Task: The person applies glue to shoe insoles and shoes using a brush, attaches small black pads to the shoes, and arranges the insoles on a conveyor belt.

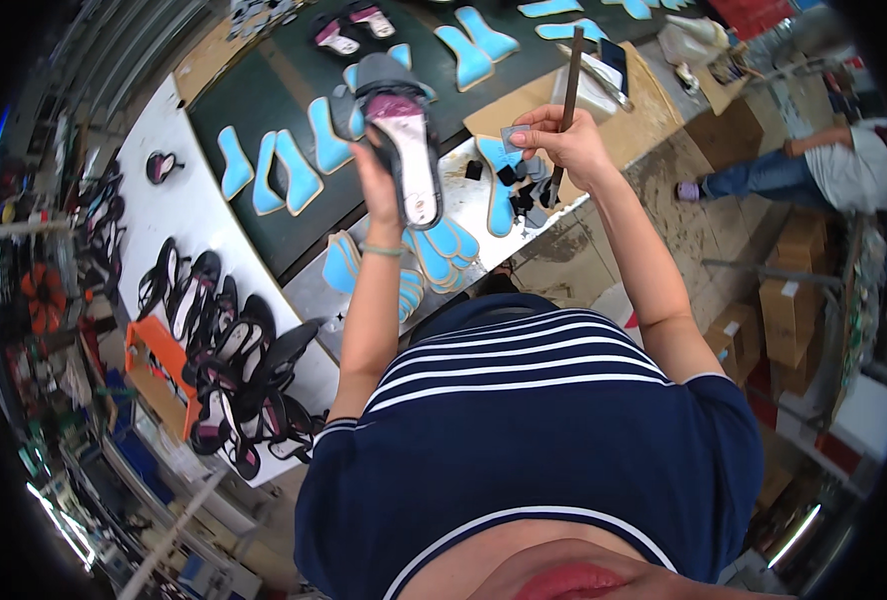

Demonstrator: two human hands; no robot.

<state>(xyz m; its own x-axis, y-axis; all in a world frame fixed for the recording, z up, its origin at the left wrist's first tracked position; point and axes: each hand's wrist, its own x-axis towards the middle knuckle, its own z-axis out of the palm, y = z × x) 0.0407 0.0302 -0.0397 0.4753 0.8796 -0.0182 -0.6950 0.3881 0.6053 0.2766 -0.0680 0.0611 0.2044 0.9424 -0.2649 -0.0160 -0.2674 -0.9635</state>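
In my left hand (377, 185), raised over the work surface, is a dark sandal (419, 165) with a grey toe strap and a pale insole facing up. My fingers are wrapped round its side, partly hidden behind it. My right hand (569, 145) pinches a small grey square piece (513, 138) between thumb and fingertips. The same hand also grips a long dark-handled brush (572, 85), its lower end pointing down toward small black and grey pieces (532, 190). Beneath that hand lies a light-blue insole (501, 215), and a pile of similar insoles (446, 245) sits close to my body.
A dark green belt (254, 235) bears several blue insoles and a pair of sandals (354, 30). Many dark sandals (239, 340) are heaped on the white table at left, beside an orange bin (154, 365). A phone (614, 65) lies far right; another person (844, 165) is beyond.
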